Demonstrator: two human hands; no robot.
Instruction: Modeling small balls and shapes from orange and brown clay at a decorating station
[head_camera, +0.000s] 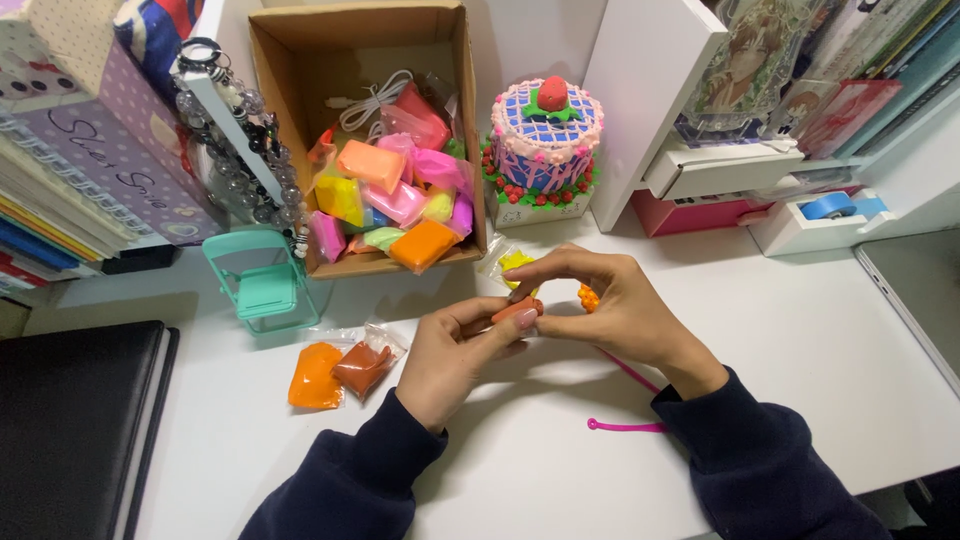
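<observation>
The left hand (455, 355) and the right hand (600, 300) meet over the middle of the worktop (800, 360), and both pinch one small orange-brown clay roll (517, 310) between them. The left thumb and fingers grip its near-left end, and the right fingertips close on its far-right end. The long axis of the roll runs from near left to far right, a little tilted, so it lies just between the two hands and neither one is clearly nearer. A small orange bit (588, 297) shows at the right palm; whether it is held or only lies behind the hand, I cannot tell. A yellow piece (515, 262) lies just beyond the fingers, partly hidden. A pink tool (625, 425) lies under the right wrist, its middle covered. Two clay bags (335, 372) lie to the left, near the mint toy chair (262, 285), and a box (385, 140) of clay packs stands far behind.
</observation>
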